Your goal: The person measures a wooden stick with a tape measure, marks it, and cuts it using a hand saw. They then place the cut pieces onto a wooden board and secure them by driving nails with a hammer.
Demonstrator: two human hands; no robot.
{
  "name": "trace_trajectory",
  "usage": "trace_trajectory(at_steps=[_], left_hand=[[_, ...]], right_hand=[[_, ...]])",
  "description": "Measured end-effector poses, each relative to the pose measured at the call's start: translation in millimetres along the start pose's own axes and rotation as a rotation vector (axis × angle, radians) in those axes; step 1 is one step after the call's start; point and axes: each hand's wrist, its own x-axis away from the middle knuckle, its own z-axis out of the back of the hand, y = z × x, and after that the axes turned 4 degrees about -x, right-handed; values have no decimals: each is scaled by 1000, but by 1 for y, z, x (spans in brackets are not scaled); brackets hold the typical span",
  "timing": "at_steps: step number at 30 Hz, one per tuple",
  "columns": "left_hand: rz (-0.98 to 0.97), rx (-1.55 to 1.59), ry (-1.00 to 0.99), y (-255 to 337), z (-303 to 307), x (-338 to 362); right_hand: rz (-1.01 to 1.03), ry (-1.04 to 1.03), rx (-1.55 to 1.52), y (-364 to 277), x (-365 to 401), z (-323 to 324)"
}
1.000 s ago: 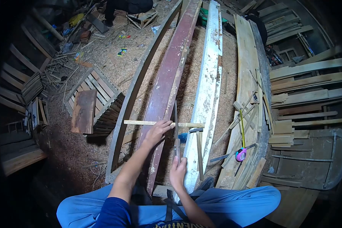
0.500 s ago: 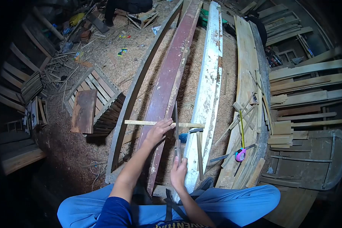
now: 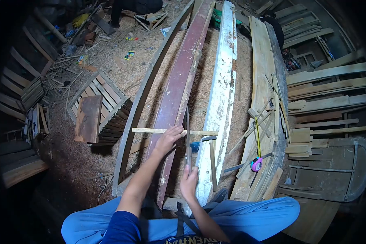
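Note:
A narrow wooden strip (image 3: 146, 130) lies crosswise over a maroon board (image 3: 173, 101) and a white, paint-flaked board (image 3: 219, 101). My left hand (image 3: 168, 139) presses the strip down on the maroon board, fingers bent over it. In my right hand (image 3: 189, 183) is a handsaw (image 3: 188, 140), its thin blade nearly edge-on and crossing the strip just right of my left hand. The saw's teeth cannot be made out. A hammer (image 3: 212, 162) rests on the white board, its head by the strip's right end.
A pink tape measure (image 3: 256, 164) with yellow tape drawn out lies on a pale plank (image 3: 264, 61) among offcuts. On the left stands a slatted wooden crate (image 3: 114, 118). Planks (image 3: 329, 83) are stacked at right. Sawdust and scraps cover the floor. Part of another person (image 3: 140, 6) shows at top.
My right hand and the saw have moved slightly forward, away from my body. My left hand stays on the strip. The whole view has shifted a little.

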Motion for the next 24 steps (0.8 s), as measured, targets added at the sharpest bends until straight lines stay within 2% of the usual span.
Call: trace_trajectory(at_steps=[2,6,11,15,19,22,24], left_hand=[[33,45,-46,5,2,0],[38,55,-5,6,0,0],[42,50,-25,9,5,-1],[52,23,-3,8,2,-1],[50,62,-4,6,0,0],[18,18,-9,1,-3,1],[3,48,11,4,-3,1]], right_hand=[[-64,-9,-22,0,8,6],[-59,-3,30,-3,-9,-2],[-34,10,26,0,10,4],[-35,6,-4,2,-14,-6],[-67,-15,2,8,10,5],[-37,29,15,2,-8,0],[-99,-29,-25,-7,-15,2]])
